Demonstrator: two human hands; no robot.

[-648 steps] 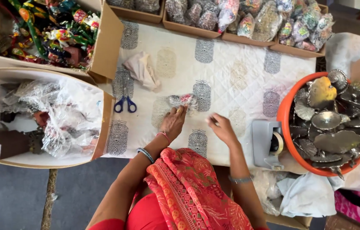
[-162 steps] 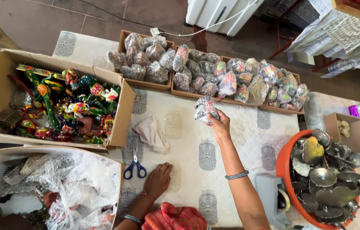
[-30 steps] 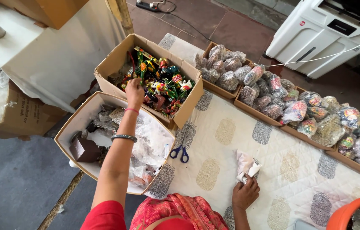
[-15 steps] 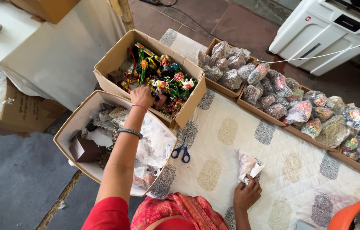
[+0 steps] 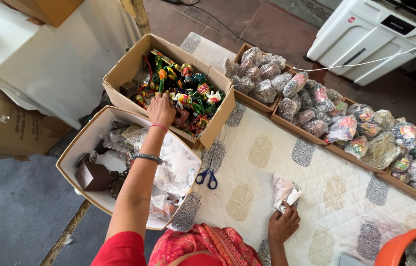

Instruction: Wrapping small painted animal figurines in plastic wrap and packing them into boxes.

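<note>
1. Cardboard made up the open box (image 5: pixel 128 66) that the left hand (image 5: pixel 161 110) reached into; the hand lay palm down at the near edge of the heap of brightly painted toys (image 5: pixel 188 93) inside, fingers curled among them. Whether those fingers had closed on any one piece could not be told from above.
2. Two bangles (image 5: pixel 145 157) ringed the left forearm, which stretched across a second, paler box (image 5: pixel 77 148) just beside the first, filled with crumpled clear plastic bags (image 5: pixel 176 170) and a small dark brown block (image 5: pixel 92 176).
3. The right hand (image 5: pixel 283 224) rested on the quilted cream cloth (image 5: pixel 336 197), its fingers pinched narrowly on the lower end of a small white wrapped bundle (image 5: pixel 286 191) lying flat on that cloth.
4. Blue-handled scissors (image 5: pixel 208 176) lay on the cloth between the pale box and the bundle, apart from both hands.
5. Along the far edge of the cloth ran low trays (image 5: pixel 296 129) packed with tied clear packets (image 5: pixel 316 106) of mixed small goods.
6. An orange tub's rim (image 5: pixel 405 242) showed at the lower right corner, and a white appliance (image 5: pixel 375 34) stood on the floor beyond the trays.
</note>
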